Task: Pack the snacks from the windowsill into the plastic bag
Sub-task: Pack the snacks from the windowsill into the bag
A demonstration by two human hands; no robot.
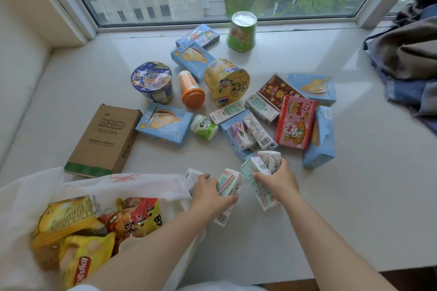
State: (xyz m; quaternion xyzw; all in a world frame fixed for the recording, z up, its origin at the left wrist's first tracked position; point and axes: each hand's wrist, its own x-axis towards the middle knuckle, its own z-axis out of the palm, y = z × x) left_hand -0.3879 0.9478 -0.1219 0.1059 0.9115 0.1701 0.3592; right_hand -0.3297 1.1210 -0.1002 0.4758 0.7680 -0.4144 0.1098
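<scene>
A white plastic bag (146,183) lies open at the lower left with chip packets (78,264) inside. My left hand (210,194) grips small green-and-white drink cartons (228,184) right at the bag's mouth. To its right, my right hand (279,178) grips more of the same cartons (259,186), just above the sill. Further back on the windowsill (354,172) lie more snacks: blue pastry boxes (164,124), a yellow noodle tub (227,81), a dark blue noodle cup (152,81), an orange bottle (191,90), a green cup (241,32), a pink biscuit box (296,121) and loose cartons (261,107).
A brown cardboard box (106,139) lies beside the bag at the left. Folded clothes (406,54) pile up at the right end of the sill. The window frame (212,27) runs along the back. A torn open blue box (247,136) holds cartons.
</scene>
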